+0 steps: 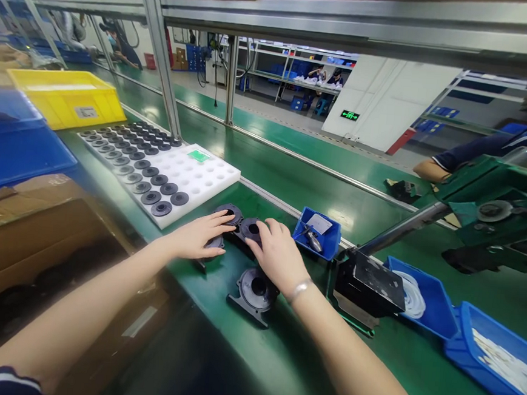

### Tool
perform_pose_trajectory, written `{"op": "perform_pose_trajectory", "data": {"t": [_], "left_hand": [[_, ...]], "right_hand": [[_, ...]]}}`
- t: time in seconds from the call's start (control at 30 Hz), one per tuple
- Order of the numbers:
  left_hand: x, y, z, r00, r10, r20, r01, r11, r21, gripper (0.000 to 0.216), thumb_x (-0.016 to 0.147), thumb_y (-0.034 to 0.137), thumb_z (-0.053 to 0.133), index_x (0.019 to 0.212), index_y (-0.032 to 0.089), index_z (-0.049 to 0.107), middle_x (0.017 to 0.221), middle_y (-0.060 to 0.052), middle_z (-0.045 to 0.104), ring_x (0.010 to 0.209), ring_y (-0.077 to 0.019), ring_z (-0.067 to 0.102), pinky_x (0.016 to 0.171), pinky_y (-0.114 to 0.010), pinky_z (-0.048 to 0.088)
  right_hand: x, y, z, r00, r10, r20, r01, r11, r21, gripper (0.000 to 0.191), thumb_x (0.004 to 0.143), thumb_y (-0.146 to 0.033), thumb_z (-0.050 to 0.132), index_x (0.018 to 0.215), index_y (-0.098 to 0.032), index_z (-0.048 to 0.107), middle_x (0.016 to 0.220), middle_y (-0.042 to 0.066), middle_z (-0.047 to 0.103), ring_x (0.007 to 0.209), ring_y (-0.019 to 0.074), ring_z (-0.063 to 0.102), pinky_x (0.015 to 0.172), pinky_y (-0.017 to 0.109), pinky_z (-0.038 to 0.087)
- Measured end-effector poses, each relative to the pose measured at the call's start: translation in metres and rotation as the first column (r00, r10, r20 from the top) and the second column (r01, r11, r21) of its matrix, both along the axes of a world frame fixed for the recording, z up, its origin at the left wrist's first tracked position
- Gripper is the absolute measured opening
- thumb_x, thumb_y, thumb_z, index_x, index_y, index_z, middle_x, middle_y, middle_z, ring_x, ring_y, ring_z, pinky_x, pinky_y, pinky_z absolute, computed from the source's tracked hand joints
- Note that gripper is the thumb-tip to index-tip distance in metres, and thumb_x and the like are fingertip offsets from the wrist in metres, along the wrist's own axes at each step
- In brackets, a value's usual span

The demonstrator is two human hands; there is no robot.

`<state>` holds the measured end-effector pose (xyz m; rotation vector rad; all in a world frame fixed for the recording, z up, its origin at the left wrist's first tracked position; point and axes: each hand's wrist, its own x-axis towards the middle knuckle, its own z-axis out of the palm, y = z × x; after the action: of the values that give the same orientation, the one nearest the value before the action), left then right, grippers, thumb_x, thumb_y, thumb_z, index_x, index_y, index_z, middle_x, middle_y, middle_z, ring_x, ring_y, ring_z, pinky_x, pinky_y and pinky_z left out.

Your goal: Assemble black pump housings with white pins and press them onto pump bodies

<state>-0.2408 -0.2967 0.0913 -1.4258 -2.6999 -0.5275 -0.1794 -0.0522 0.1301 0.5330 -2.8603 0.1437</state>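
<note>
Nearest, a black housing (249, 291) lies on the surface (209, 303), its straight foot slanting toward the wearer's right, closer to the right hand (281, 255). That hand curls about a black disc (244, 230) between both hands, grip uncertain; the left hand (199, 236) spreads open over neighbouring parts. Beyond, leftward: white tray (205, 184).

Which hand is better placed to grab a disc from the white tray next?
Likely the left hand: it lies closer to the white tray; the right hand is farther off.
</note>
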Motion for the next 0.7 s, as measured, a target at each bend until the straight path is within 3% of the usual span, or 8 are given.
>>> {"op": "perform_pose_trajectory", "data": {"t": [0.07, 0.17, 0.27, 0.4, 0.57, 0.7], "left_hand": [[-0.004, 0.0, -0.001, 1.0, -0.014, -0.004, 0.014, 1.0, 0.003, 0.06, 0.091, 0.048, 0.054, 0.144, 0.024, 0.041, 0.159, -0.008, 0.027, 0.149, -0.0282, 0.015, 0.121, -0.048, 0.02], [-0.007, 0.003, -0.003, 1.0, 0.009, 0.02, -0.009, 1.0, 0.015, 0.057, 0.09, 0.05, 0.056, 0.14, 0.026, 0.046, 0.159, -0.006, 0.028, 0.149, -0.0294, 0.017, 0.12, -0.049, 0.023], [-0.008, 0.007, -0.004, 0.999, 0.02, 0.043, -0.021, 1.0, 0.013, 0.054, 0.09, 0.053, 0.054, 0.138, 0.028, 0.047, 0.159, -0.005, 0.029, 0.148, -0.0295, 0.018, 0.118, -0.05, 0.026], [-0.004, 0.014, -0.004, 0.999, -0.025, 0.041, 0.025, 0.999, 0.021, 0.051, 0.093, 0.051, 0.049, 0.139, 0.029, 0.046, 0.159, -0.004, 0.028, 0.149, -0.0279, 0.016, 0.118, -0.049, 0.026], [-0.002, 0.016, -0.005, 0.998, -0.066, 0.025, 0.065, 0.998, 0.017, 0.052, 0.096, 0.05, 0.044, 0.142, 0.024, 0.045, 0.158, -0.007, 0.03, 0.149, -0.0254, 0.016, 0.121, -0.045, 0.022], [0.0, 0.016, -0.006, 0.999, -0.031, 0.025, 0.03, 0.999, 0.016, 0.051, 0.097, 0.05, 0.042, 0.141, 0.025, 0.045, 0.158, -0.006, 0.031, 0.149, -0.0246, 0.017, 0.12, -0.044, 0.023]], "right_hand": [[0.03, 0.014, -0.001, 0.994, 0.107, 0.025, -0.105, 0.992, -0.077, 0.054, 0.095, -0.053, 0.046, 0.137, -0.019, 0.047, 0.138, 0.016, 0.049, 0.129, 0.0325, 0.045, 0.104, 0.048, 0.044], [0.071, 0.026, -0.024, 0.972, 0.211, 0.104, -0.199, 0.973, -0.113, 0.081, 0.087, -0.064, 0.051, 0.151, -0.02, 0.028, 0.153, 0.015, 0.035, 0.143, 0.0366, 0.028, 0.108, 0.056, 0.041], [0.088, 0.019, -0.056, 0.973, 0.223, 0.052, -0.219, 0.972, -0.083, 0.08, 0.091, -0.052, 0.052, 0.153, -0.013, 0.021, 0.157, 0.017, 0.027, 0.147, 0.0366, 0.018, 0.114, 0.058, 0.034], [0.075, -0.012, -0.074, 0.986, 0.161, -0.035, -0.164, 0.983, -0.077, 0.068, 0.094, -0.042, 0.05, 0.149, -0.006, 0.029, 0.155, 0.021, 0.03, 0.147, 0.0371, 0.015, 0.117, 0.06, 0.025], [0.051, -0.042, -0.07, 0.997, 0.027, -0.072, -0.038, 0.988, -0.148, 0.066, 0.094, -0.042, 0.049, 0.144, -0.002, 0.037, 0.155, 0.024, 0.027, 0.148, 0.0415, 0.005, 0.116, 0.064, 0.02], [0.049, -0.041, -0.067, 0.997, 0.056, -0.049, -0.063, 0.984, -0.169, 0.067, 0.092, -0.041, 0.051, 0.145, -0.002, 0.036, 0.154, 0.024, 0.03, 0.147, 0.0425, 0.005, 0.114, 0.065, 0.021]]}}
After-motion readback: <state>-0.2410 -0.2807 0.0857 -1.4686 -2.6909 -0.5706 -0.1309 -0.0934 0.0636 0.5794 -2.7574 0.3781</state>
